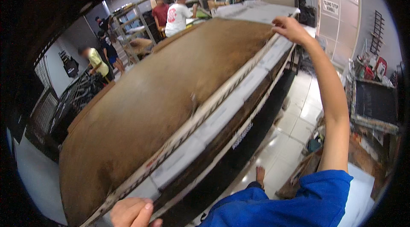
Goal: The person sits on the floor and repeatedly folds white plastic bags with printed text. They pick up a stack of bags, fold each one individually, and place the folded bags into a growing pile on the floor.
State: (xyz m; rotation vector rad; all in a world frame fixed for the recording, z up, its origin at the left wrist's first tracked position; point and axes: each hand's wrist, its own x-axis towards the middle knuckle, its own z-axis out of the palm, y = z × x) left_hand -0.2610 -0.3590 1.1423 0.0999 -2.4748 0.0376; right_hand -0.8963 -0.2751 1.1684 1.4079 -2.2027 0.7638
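Pale rail [188, 128], marked with dark slashes, edging brown tabletop [171, 81]; long axis runs lower left to upper right, between hands. Right hand [291, 29] at far end, fingers curled over edge; left hand [132, 213] at near end, fingers bent, grip unclear. White strip [188, 152] alongside rail.

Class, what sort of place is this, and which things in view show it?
Probably a workshop, perhaps for screen printing: a long brown worktable, a dark framed panel on the right and metal shelving behind.
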